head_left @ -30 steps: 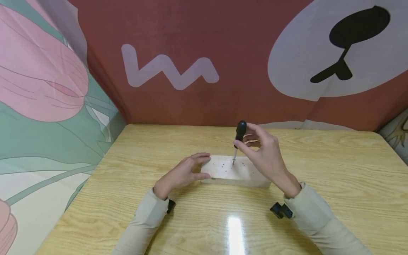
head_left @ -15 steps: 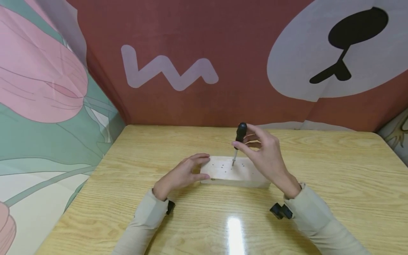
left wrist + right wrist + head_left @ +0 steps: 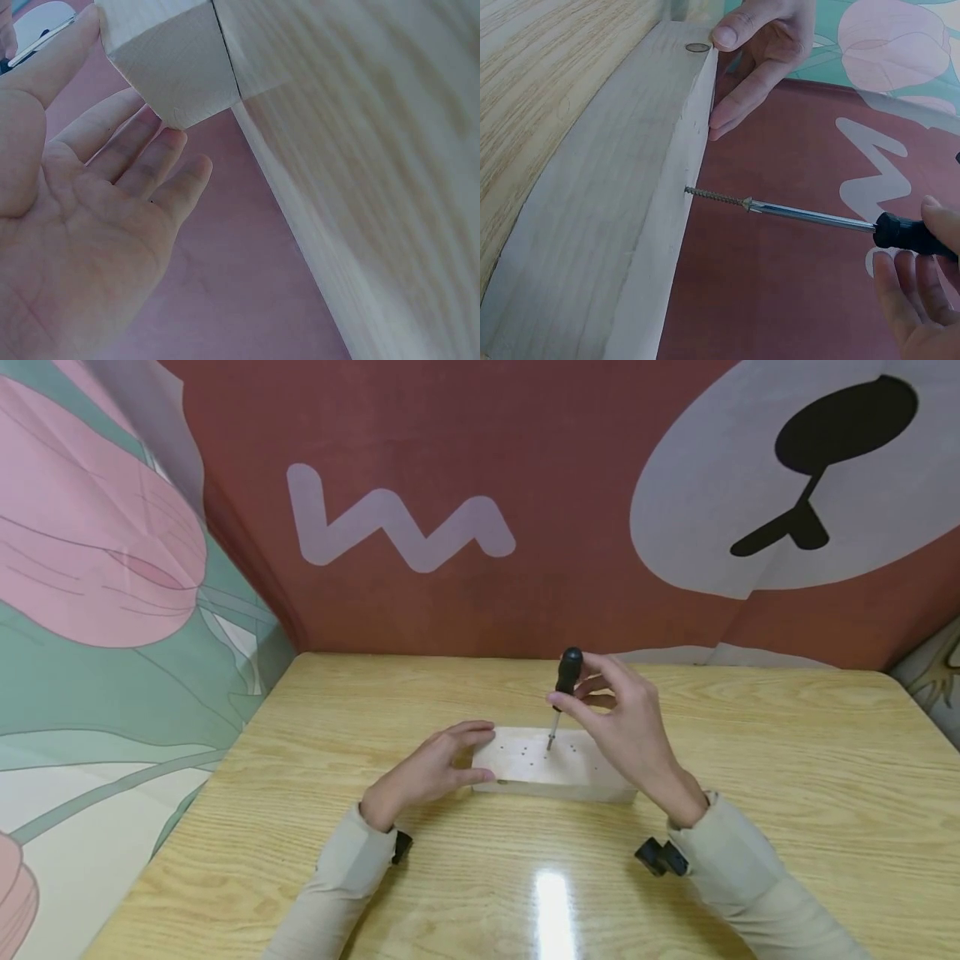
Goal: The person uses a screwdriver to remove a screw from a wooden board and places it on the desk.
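A pale wooden block (image 3: 558,790) with several small holes in its top lies on the table. My left hand (image 3: 431,767) holds the block's left end, thumb on the near side and fingers at the far side. In the left wrist view, fingertips meet the lower edge of the block's end. Between thumb and fingers, my right hand (image 3: 633,727) grips the black handle of a screwdriver (image 3: 569,670), which stands nearly upright. Its shaft meets the head of a threaded screw (image 3: 716,196). The screw's point is at the block's surface, with most of its thread showing.
The wood-grain table (image 3: 420,893) extends around the block. Behind it rises a reddish printed backdrop (image 3: 465,610), with a floral one (image 3: 112,693) at the left. A dark round mark or hole (image 3: 697,47) shows on the block's side near my left thumb.
The screwdriver's handle has shifted very slightly down and toward the right. Both hands keep their places, and the block stays where it was.
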### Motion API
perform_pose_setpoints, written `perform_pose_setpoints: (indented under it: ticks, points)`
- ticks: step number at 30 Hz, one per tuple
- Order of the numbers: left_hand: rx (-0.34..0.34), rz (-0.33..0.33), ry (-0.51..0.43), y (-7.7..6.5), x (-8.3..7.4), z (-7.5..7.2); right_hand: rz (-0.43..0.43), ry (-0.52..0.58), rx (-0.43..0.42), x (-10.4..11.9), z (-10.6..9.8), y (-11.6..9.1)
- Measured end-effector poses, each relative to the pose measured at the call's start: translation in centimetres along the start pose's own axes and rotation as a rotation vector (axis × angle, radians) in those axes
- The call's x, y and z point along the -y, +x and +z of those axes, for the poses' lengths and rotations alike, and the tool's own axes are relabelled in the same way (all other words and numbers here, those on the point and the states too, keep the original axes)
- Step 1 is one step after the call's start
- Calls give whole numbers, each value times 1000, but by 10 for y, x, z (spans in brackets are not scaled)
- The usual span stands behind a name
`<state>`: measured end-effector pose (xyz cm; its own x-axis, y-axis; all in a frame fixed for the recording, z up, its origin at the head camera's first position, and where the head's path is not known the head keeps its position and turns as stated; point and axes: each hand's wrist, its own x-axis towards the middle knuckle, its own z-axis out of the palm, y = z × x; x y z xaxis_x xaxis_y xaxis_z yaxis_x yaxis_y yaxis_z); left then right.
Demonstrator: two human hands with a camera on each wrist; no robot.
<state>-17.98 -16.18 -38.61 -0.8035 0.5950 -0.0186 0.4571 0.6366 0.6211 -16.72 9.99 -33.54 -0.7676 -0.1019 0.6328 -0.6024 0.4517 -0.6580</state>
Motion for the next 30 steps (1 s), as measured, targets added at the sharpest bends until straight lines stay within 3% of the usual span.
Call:
perform_pose_setpoints:
  ticks: [10, 30]
  points:
    - [1, 6, -3, 0, 0, 0, 34, 41, 36, 0, 0, -2]
    - [0, 2, -4, 0, -1, 0, -13, 54, 18, 3, -3, -1]
